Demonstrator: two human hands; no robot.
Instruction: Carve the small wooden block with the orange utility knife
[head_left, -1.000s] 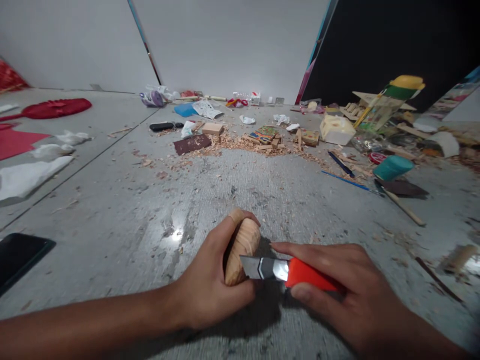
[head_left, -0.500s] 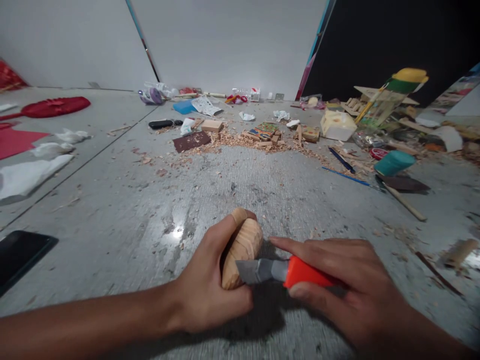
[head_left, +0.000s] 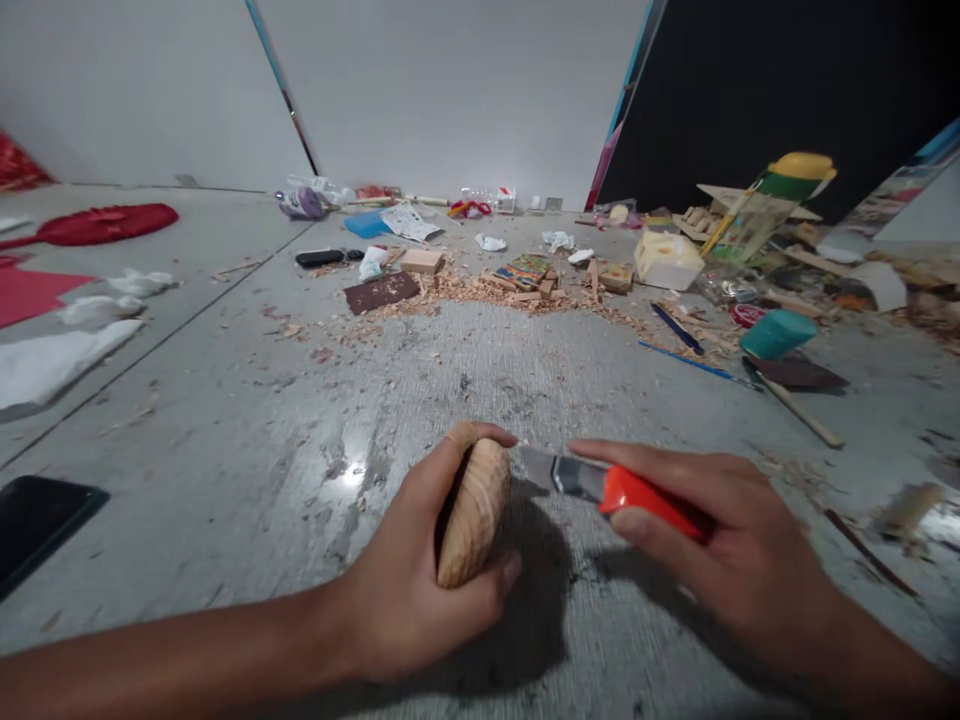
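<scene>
My left hand [head_left: 420,590] is wrapped round a rounded, pale piece of carved wood [head_left: 472,510], holding it on end against the grey floor. My right hand [head_left: 727,545] grips a utility knife with an orange-red handle [head_left: 645,502]. Its metal blade [head_left: 555,470] points left, and the tip touches the upper right side of the wood, close to my left fingertip.
A black phone [head_left: 34,515] lies at the left edge. Wood shavings, small wood blocks [head_left: 422,261] and a brown sandpaper sheet [head_left: 382,291] litter the floor ahead. On the right lie a teal cup [head_left: 776,333], a wooden stick [head_left: 802,410], a blue pencil and assorted clutter. Red cloth and white paper lie left.
The knife has moved from the lower middle of the wood up to its top right edge. My left hand has turned the wood slightly more upright.
</scene>
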